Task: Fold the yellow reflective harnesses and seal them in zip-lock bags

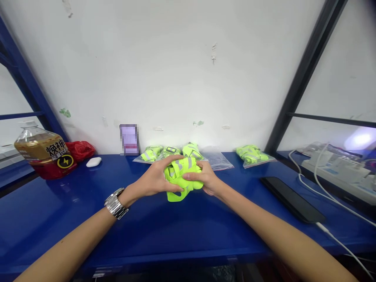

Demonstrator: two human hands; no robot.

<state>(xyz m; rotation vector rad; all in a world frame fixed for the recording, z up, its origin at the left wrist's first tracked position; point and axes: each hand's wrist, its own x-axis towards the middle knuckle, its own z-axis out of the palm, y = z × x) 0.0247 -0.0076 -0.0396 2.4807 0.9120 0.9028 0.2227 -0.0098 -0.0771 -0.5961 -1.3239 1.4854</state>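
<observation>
Between my two hands, above the blue table (pixel 141 239), is a bundled neon-yellow reflective vest (pixel 183 178) with silvery-grey strips. My left hand (pixel 157 176) grips its left side, fingers over the top and thumb low at the front. On the right side my right hand (pixel 207 178) is closed round it, with the thumb pressed across the front. A loose flap of the fabric hangs below my left thumb. Just behind, against the wall, lie clear bags holding similar neon bundles (pixel 151 153), partly hidden by my hands. A flat clear zip bag (pixel 219 159) lies beside them.
Another bagged neon bundle (pixel 252 154) sits back right. A black phone (pixel 292 199) with a white cable lies at right, near power strips (pixel 343 168). At left stand a large drink bottle (pixel 44 150), a red plastic bag (pixel 80 149) and a white earbud case (pixel 94 162). A phone (pixel 129 140) leans on the wall.
</observation>
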